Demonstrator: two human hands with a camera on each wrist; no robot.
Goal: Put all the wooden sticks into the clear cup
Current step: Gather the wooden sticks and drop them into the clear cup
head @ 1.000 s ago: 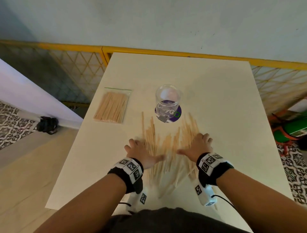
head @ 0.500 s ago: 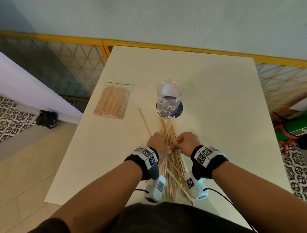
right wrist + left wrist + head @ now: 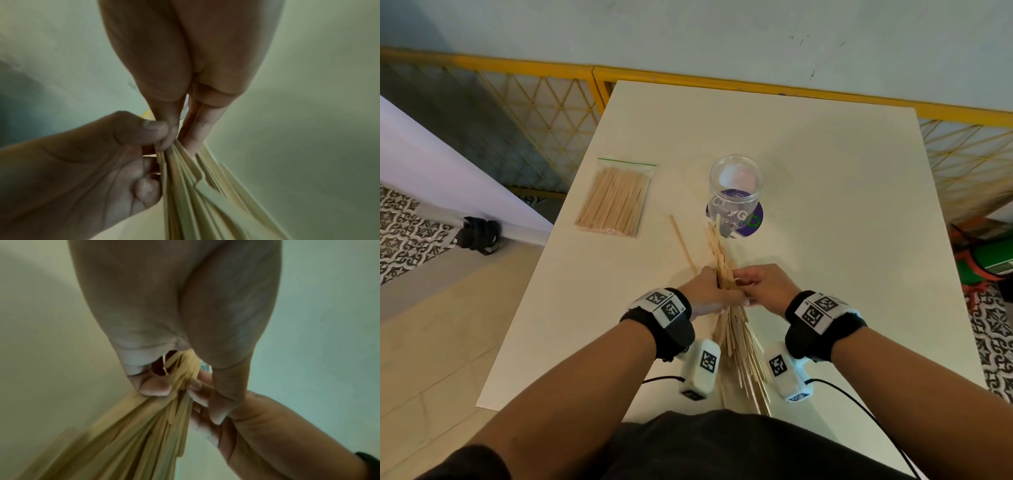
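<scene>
A bundle of wooden sticks [image 3: 734,339] runs from the table's near edge toward the clear cup [image 3: 735,185], which stands upright on a purple round sticker. My left hand [image 3: 707,291] and right hand [image 3: 760,289] grip the bundle's middle from either side, fingers curled round it. In the left wrist view the sticks [image 3: 144,434] fan out below my curled fingers; the right wrist view shows the sticks [image 3: 205,194] pinched between both hands. One stray stick [image 3: 683,241] lies alone on the table, left of the bundle.
A zip bag of more wooden sticks [image 3: 616,198] lies at the left of the cream table [image 3: 842,222]. A yellow lattice fence [image 3: 534,106] runs behind the table. Green and red gear [image 3: 989,260] sits on the floor at right.
Sticks lay scattered under my flat hands a second ago. Both hands swept them together into one bundle and now grip it; one stick stayed behind on the left.
</scene>
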